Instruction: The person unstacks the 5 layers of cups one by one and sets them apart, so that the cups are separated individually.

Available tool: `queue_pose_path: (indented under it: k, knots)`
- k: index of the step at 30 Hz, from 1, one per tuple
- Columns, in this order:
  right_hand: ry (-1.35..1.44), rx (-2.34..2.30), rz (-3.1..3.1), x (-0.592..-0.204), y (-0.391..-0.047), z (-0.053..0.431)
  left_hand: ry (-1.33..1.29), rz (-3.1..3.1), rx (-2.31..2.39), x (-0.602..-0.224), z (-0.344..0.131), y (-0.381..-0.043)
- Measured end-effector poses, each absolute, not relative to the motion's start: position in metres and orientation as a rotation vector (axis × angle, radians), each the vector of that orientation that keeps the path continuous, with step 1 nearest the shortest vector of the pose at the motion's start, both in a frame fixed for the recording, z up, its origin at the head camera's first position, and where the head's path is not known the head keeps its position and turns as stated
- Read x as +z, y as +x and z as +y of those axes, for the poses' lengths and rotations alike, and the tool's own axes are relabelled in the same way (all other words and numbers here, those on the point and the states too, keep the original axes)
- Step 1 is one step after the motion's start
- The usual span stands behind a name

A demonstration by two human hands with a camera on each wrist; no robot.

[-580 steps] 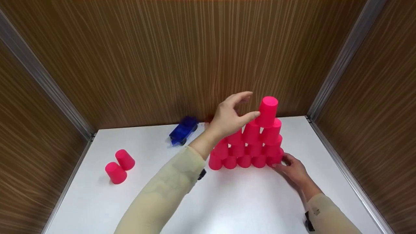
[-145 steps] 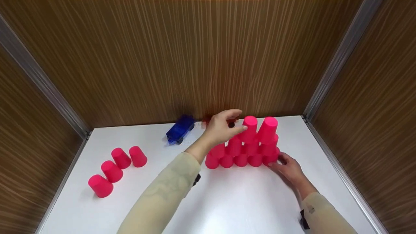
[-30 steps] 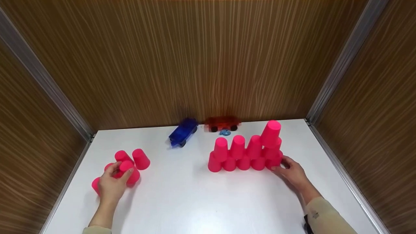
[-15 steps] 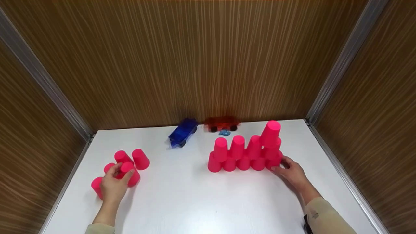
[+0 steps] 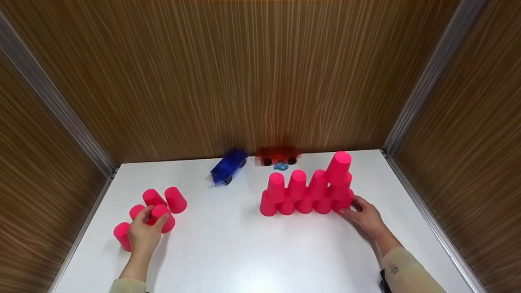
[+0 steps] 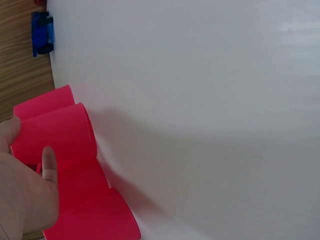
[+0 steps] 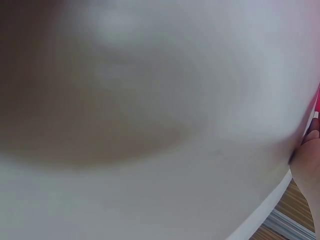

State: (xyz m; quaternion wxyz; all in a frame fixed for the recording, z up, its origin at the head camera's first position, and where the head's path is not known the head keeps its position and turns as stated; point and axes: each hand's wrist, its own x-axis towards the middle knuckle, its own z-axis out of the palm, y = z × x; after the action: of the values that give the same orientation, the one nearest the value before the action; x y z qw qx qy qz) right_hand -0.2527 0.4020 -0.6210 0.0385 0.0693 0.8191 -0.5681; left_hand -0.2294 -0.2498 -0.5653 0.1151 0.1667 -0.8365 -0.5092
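Observation:
My left hand (image 5: 144, 234) pinches an upside-down pink cup (image 5: 165, 219) between thumb and fingers, low over the table at the left. Other upturned pink cups crowd around it, one (image 5: 176, 200) behind and one (image 5: 123, 236) partly covered by the hand. In the left wrist view, the thumb and a fingertip lie on opposite sides of the held cup (image 6: 55, 130). My right hand (image 5: 366, 215) grips the right end cup (image 5: 343, 203) in the bottom row of a pink cup stack. Two rows stand there, topped by a single cup (image 5: 338, 167) at the right.
Behind the stack, a see-through red toy car (image 5: 280, 154) sits against the wood-patterned back wall, a small light-blue piece (image 5: 281, 166) in front. A blue toy car (image 5: 229, 166) stands left of it. Side walls bound the white table (image 5: 244, 252).
The stack has lost its fourth row and all but one third-row cup, while cups have gathered at the left. My left hand went from stack to left group. My right hand stays at the corner.

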Motion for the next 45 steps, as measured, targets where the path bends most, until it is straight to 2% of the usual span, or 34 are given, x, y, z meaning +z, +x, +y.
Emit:
queue_pose_path:
  k: [37,45]
  knots:
    - [0.256,-1.734,2.499,-0.622,-0.253,0.403,0.471,-2.448,-1.464,-0.565,-0.244,-0.237]
    - [0.243,-1.728,2.509,-0.619,-0.252,0.402,0.473,-2.445,-1.493,-0.551,-0.246,-0.231]
